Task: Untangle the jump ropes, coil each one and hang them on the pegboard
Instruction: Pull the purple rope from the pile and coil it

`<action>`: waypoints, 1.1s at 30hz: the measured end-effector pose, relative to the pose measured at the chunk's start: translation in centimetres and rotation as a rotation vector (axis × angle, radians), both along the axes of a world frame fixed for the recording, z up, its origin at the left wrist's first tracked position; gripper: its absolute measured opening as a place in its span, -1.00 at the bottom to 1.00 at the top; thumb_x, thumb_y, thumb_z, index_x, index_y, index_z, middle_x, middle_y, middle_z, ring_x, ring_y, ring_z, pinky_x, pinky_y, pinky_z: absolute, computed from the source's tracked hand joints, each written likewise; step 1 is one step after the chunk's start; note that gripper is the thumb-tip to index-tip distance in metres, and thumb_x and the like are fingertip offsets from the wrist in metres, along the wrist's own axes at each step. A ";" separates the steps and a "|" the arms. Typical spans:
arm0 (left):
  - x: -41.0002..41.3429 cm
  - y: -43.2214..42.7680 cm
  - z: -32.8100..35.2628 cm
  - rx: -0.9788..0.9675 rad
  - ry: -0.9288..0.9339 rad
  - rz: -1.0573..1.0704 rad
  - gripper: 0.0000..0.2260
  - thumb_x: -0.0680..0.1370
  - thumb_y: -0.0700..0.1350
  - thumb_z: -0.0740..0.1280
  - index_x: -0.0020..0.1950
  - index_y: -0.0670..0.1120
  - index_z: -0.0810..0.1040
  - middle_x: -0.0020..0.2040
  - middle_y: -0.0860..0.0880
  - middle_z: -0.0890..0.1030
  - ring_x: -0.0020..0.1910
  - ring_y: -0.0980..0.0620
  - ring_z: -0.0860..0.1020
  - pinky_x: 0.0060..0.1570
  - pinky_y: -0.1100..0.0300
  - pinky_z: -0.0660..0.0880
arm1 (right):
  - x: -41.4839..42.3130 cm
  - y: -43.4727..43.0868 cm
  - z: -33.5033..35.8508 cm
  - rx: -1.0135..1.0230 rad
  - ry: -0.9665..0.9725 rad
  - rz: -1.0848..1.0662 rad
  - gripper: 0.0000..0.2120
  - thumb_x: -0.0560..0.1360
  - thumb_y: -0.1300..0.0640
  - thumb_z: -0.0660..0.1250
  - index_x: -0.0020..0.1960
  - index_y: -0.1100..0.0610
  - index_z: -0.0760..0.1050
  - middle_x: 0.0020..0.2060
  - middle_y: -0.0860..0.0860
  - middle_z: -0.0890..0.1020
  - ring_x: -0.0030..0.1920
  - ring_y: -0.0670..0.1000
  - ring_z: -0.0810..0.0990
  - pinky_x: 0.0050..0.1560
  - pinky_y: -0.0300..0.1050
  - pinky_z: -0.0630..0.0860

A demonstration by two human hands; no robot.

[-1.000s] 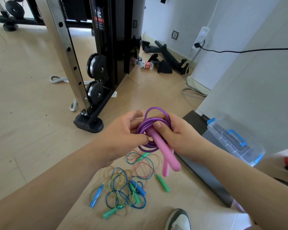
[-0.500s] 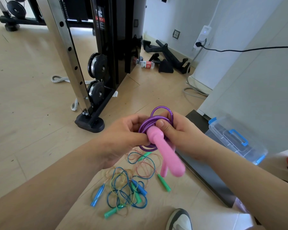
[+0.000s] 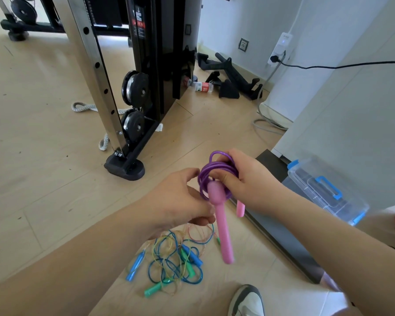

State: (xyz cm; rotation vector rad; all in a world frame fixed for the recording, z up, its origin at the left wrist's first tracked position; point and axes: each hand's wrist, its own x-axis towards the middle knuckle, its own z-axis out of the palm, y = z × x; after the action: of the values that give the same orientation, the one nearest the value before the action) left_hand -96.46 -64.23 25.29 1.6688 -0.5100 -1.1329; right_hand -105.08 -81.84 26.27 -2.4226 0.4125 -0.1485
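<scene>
My right hand (image 3: 253, 185) grips a coiled purple jump rope (image 3: 214, 172) held above the floor. One pink handle (image 3: 224, 231) hangs down from the coil, and the second pink handle (image 3: 240, 208) shows just below my right palm. My left hand (image 3: 176, 199) sits just left of the coil with loosely curled fingers, its fingertips by the neck of the long handle and nothing in its grip. A tangle of thin blue, green and yellowish ropes (image 3: 173, 258) with blue and green handles lies on the floor below. No pegboard is in view.
A black and steel gym machine (image 3: 96, 71) stands at the left with its foot (image 3: 126, 167) close by. A clear plastic box with blue latches (image 3: 324, 190) sits at the right beside a dark strip (image 3: 281, 238). My shoe (image 3: 246, 302) is at the bottom edge.
My left hand has let go of the purple coil and drawn back a little to the left. The long pink handle has swung down and now hangs nearly vertical.
</scene>
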 end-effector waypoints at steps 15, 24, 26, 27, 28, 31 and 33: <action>-1.8 -0.8 -0.1 0.062 -0.029 0.122 -0.65 0.47 0.07 0.53 0.18 0.02 0.54 -0.18 -0.15 0.75 -0.19 -0.08 0.74 -0.39 0.16 0.56 | 0.6 -0.1 -0.4 0.090 -0.058 -0.051 -0.85 0.63 -0.04 0.34 0.04 0.04 0.47 -0.16 -0.06 0.62 -0.15 -0.09 0.56 -0.18 -0.25 0.47; -0.4 -0.3 -0.7 0.158 -0.265 -0.131 -0.35 0.46 -0.07 0.54 0.49 -0.01 0.34 -0.20 -0.04 0.71 -0.14 -0.07 0.69 -0.27 0.12 0.56 | 0.5 -1.4 -0.6 0.017 -0.005 -0.140 -0.73 0.65 -0.10 0.29 0.04 0.12 0.48 -0.19 0.05 0.63 -0.15 0.08 0.63 -0.11 0.05 0.58; 0.9 0.0 -1.0 0.266 -0.611 -0.255 -0.61 0.50 -0.04 0.48 0.30 0.05 0.49 -0.21 0.02 0.64 -0.11 -0.06 0.62 -0.18 0.14 0.52 | 0.3 -1.9 -0.6 0.043 0.026 -0.177 -0.70 0.63 -0.12 0.30 0.04 0.13 0.51 -0.18 0.10 0.67 -0.13 0.12 0.67 -0.06 0.14 0.62; 1.6 0.3 -1.0 0.320 -0.761 -0.282 -0.73 0.52 -0.05 0.44 0.20 0.05 0.54 -0.19 0.05 0.62 -0.10 -0.04 0.60 -0.17 0.15 0.51 | 0.2 -2.0 -0.5 0.052 0.032 -0.180 -0.71 0.62 -0.12 0.31 0.04 0.12 0.53 -0.19 0.10 0.67 -0.12 0.12 0.69 -0.05 0.15 0.63; 2.2 0.6 -1.0 0.363 -0.859 -0.270 -0.80 0.54 -0.07 0.40 0.15 0.06 0.57 -0.14 0.05 0.62 -0.07 -0.05 0.59 -0.14 0.12 0.53 | 0.1 -2.1 -0.4 0.052 0.026 -0.171 -0.73 0.62 -0.11 0.32 0.03 0.10 0.54 -0.19 0.09 0.68 -0.13 0.11 0.69 -0.05 0.14 0.64; 3.0 0.8 -1.4 0.360 -0.920 -0.145 -0.71 0.56 -0.19 0.31 0.21 0.11 0.58 0.07 0.03 0.65 0.10 -0.09 0.60 0.05 -0.04 0.59 | 0.1 -1.7 -0.1 0.061 0.017 -0.119 -0.80 0.62 -0.10 0.33 0.02 0.03 0.54 -0.21 0.02 0.67 -0.18 0.02 0.68 -0.08 0.05 0.64; 2.6 0.4 -0.9 0.276 -0.684 -0.048 -0.58 0.54 -0.22 0.35 0.38 0.07 0.53 0.30 0.03 0.61 0.31 -0.03 0.55 0.27 0.02 0.52 | 0.3 -1.0 0.0 0.045 0.029 -0.067 -0.84 0.62 -0.09 0.33 0.02 -0.01 0.53 -0.21 -0.02 0.66 -0.21 -0.04 0.67 -0.11 0.02 0.65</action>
State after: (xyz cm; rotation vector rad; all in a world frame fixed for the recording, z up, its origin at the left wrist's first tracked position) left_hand -93.83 -63.80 24.35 2.3004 -0.8486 -0.6574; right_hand -104.80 -82.87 26.30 -2.3705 0.5056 -0.1324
